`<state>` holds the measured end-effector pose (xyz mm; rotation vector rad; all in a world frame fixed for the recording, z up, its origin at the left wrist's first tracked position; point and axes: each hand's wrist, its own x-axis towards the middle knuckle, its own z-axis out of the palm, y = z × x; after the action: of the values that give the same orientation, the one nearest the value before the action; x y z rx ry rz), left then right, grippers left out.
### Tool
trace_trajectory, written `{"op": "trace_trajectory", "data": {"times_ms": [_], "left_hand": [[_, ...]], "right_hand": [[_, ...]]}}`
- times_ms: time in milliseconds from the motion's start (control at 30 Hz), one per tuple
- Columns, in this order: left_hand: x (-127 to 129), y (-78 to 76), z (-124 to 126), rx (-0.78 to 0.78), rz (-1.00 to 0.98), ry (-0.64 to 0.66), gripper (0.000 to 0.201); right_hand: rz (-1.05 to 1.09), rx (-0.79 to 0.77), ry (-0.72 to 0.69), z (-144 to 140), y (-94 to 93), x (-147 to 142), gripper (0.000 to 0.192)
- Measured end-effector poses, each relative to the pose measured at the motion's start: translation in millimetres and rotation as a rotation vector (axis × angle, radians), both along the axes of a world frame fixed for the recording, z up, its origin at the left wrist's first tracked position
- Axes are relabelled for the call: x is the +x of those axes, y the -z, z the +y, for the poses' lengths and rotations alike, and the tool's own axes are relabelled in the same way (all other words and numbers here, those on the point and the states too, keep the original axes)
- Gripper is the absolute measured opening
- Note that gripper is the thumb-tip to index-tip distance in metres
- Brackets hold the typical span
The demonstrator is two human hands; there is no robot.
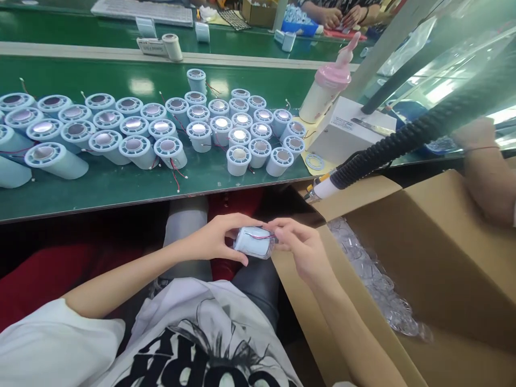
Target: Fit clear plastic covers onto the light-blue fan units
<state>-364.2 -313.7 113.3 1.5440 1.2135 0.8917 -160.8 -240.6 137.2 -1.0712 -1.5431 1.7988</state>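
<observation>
Workbench [215,173], left hand [217,236] (curled) around cylinder [255,246]

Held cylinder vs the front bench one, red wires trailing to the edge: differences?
Pose: the held cylinder lies on its side; the bench cylinder stands on end.
Cover: the held cylinder sits in a clear casing; the bench cylinder shows none.
Wires: the held cylinder's run along its side; the bench cylinder's trail onto the bench.
Both: pale blue bodies.
</observation>
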Motion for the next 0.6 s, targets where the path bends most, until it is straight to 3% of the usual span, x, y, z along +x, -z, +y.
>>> {"op": "trace_trajectory", "data": {"times_ms": [67,100,133,233,300,433,600], "left_hand": [[3,-2.8,-1,-0.110,-0.137,-0.006,0.069],[4,-4.8,-2,-0.158,-0.192,-0.035,0.069],[5,-7.0,-4,-0.202,-0.241,-0.070,0.069],[6,-13.4,-8,-0.322,-0.358,-0.127,0.067],[5,-16.3,-10,-0.380,-0.385,-0.116,0.065],[2,-17.4,-14,-0.398,-0.390,-0.101,0.063],[-1,-17.6,-16,-0.289,-0.327,-0.068,0.063]], "right_hand": [[0.054,-0.027,-0.024,1,-0.4,2,0.023],[0.060,0.040,-0.069,1,-0.2,3,0.018],[0.045,0.156,-0.126,0,0.3,5,0.013],[-0.076,0.565,-0.263,-4,3.4,9,0.036],[-0.121,0.705,-0.286,-7,5.6,12,0.037],[-0.104,0.759,-0.295,-9,7.3,16,0.037],[-0.098,0.740,-0.307,-11,7.3,17,0.038]]}}
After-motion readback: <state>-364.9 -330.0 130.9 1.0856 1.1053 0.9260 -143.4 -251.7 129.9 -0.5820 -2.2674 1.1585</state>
